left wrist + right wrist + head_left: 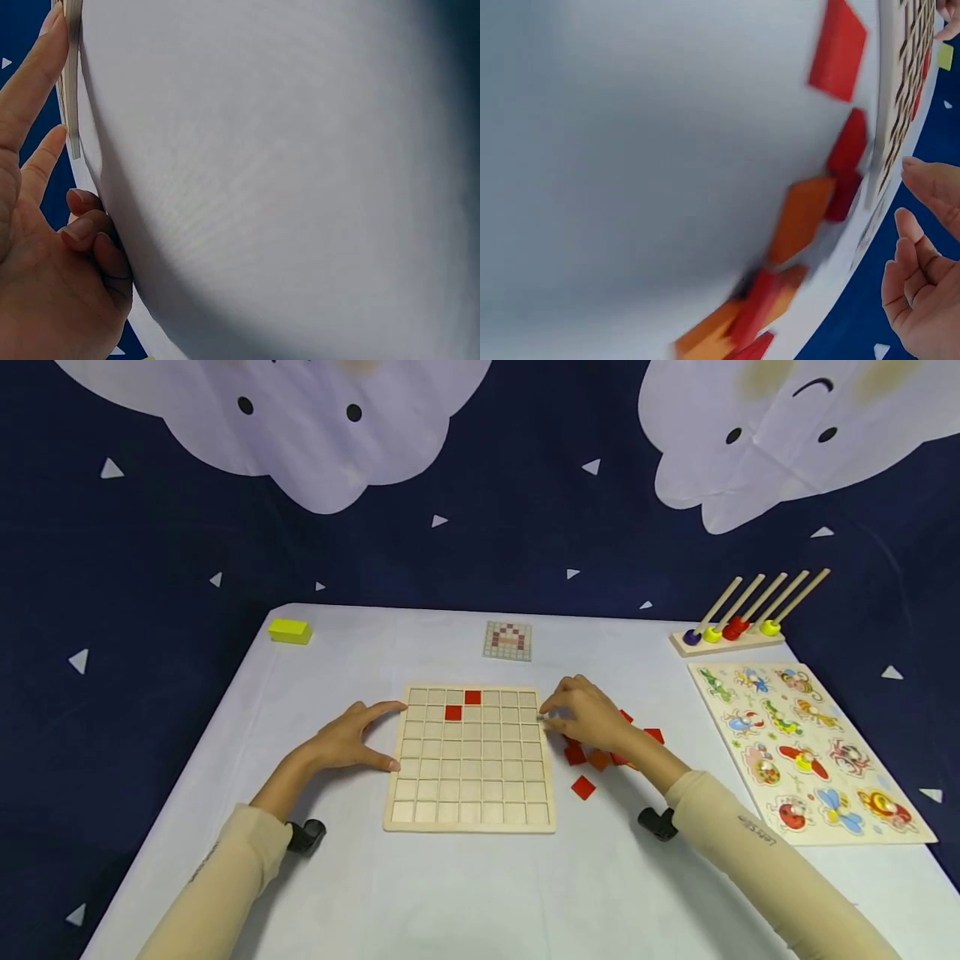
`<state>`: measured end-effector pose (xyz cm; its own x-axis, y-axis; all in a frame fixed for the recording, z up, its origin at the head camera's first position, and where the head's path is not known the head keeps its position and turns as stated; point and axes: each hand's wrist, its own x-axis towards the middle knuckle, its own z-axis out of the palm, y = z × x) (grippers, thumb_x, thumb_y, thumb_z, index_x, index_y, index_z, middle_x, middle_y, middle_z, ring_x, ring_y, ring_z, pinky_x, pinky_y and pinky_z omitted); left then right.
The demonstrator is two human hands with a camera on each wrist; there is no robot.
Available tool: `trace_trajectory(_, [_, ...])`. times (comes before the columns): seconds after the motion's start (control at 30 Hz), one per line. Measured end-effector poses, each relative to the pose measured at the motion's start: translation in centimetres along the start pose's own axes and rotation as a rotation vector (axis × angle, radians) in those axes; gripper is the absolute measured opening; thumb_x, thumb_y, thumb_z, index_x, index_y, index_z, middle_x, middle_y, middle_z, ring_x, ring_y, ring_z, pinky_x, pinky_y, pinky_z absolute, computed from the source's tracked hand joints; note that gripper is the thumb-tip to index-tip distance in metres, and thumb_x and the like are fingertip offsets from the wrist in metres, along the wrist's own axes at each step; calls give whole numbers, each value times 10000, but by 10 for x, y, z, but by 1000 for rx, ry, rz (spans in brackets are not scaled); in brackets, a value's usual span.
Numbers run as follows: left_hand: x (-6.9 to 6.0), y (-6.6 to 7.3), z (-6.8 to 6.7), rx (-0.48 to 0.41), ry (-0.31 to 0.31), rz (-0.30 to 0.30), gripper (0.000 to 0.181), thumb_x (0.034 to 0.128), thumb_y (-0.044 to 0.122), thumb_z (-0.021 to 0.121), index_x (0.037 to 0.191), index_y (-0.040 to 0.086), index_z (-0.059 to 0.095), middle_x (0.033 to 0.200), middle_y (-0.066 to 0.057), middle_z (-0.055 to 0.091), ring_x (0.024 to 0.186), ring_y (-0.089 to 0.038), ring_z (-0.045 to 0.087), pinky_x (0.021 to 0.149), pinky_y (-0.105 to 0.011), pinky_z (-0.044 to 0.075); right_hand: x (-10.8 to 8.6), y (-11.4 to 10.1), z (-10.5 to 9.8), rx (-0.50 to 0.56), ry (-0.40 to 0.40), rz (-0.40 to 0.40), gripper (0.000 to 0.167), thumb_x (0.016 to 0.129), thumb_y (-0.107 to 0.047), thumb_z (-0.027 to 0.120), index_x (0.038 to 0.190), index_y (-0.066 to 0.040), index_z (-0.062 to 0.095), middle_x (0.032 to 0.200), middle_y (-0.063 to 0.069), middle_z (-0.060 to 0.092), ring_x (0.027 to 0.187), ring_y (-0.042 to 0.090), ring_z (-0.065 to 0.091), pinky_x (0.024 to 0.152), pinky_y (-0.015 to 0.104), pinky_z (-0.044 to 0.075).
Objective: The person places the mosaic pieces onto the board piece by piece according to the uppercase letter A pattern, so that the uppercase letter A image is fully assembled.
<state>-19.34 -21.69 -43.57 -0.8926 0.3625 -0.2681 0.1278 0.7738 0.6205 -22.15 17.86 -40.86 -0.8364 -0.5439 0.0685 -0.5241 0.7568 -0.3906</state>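
Head cam got the whole pale wooden grid board [471,768] between an outstretched left hand [345,742] touching its edge and a loose, empty right hand [587,714]. Left-wrist cam caught just a sliver, and the right forearm [652,758] partly hid the red-and-orange square tiles [583,787].

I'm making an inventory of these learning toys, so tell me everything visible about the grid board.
The grid board is square and pale, apparently wooden, with a plain raised rim and thin ridges dividing it into rows of small square recesses. Two red square tiles sit near its top, diagonally adjacent; the other recesses look unfilled. It lies flat on the white tabletop. The left hand touches its left edge; the right hand is at its right edge, contact unclear.
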Motion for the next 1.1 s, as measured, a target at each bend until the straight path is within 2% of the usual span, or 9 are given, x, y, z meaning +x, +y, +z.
trace_trajectory(0.23, [-1,-2,0,-1,6,-5,1004,662,476,898,1510,283,396,1124,-166,466,972,-283,471,852,-494,440,-25,16,0,23,13,23,227,819,-7,707,1019,-83,784,989,85,610,965,244,462,853,412,422])
trace_trajectory(0.37, [-1,-1,0,-7,6,-7,999,663,474,898,1508,286,399,1113,-159,463,962,-280,469,837,-477,434,-32,22,1,23,1,22,285,776,32,687,1008,-100,788,975,71,581,948,230,428,815,379,394])
trace_trajectory(0.5, [-1,0,0,-7,6,-3,997,665,471,898,1508,282,400,1098,-155,459,941,-274,463,815,-455,427,-37,26,1,2,-13,16,282,755,4,733,1016,-89,784,974,63,567,944,228,416,804,367,380])
trace_trajectory(0.8, [1,1,1,6,2,-15,1004,667,477,895,1513,287,389,1056,-135,442,904,-258,447,771,-409,402,-40,31,4,-15,16,26,225,794,-106,807,1006,-42,769,974,43,559,946,201,415,792,350,383])
trace_trajectory(1.1, [-1,2,-1,6,0,-24,999,670,466,896,1511,287,388,1063,-137,445,918,-265,456,783,-420,410,-36,31,8,-21,50,12,196,765,-140,835,932,-57,774,959,25,564,928,178,429,765,335,407])
